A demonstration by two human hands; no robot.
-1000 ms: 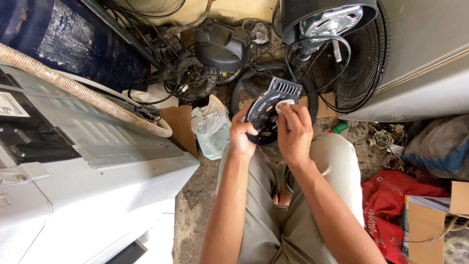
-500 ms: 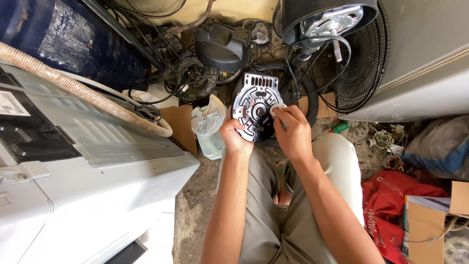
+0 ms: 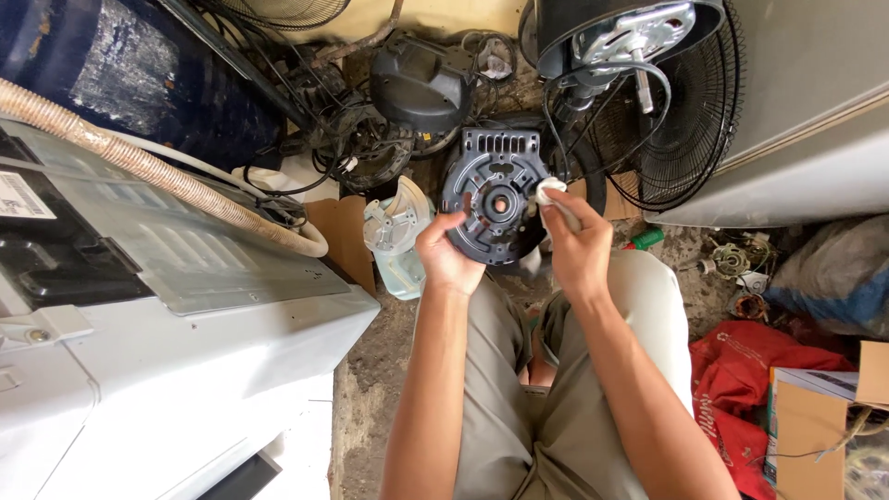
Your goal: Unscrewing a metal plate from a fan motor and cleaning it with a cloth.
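The white washing machine casing (image 3: pixel 167 352) fills your left, the black wire fan guard (image 3: pixel 690 130) stands ahead. Above your knees you hold up the round dark-grey plastic motor cover (image 3: pixel 495 199): your left hand (image 3: pixel 444 255) clamps its lower edge, your right hand (image 3: pixel 574 245) pinches a small white cloth wad (image 3: pixel 548 192) against its rim. Wiping looks under way, not finished.

The dirt floor (image 3: pixel 370 370) carries a fan (image 3: pixel 676 120) far right, a red bag (image 3: pixel 750 370) near right, cardboard (image 3: pixel 347 236) left, and a clear cover (image 3: pixel 398 231).
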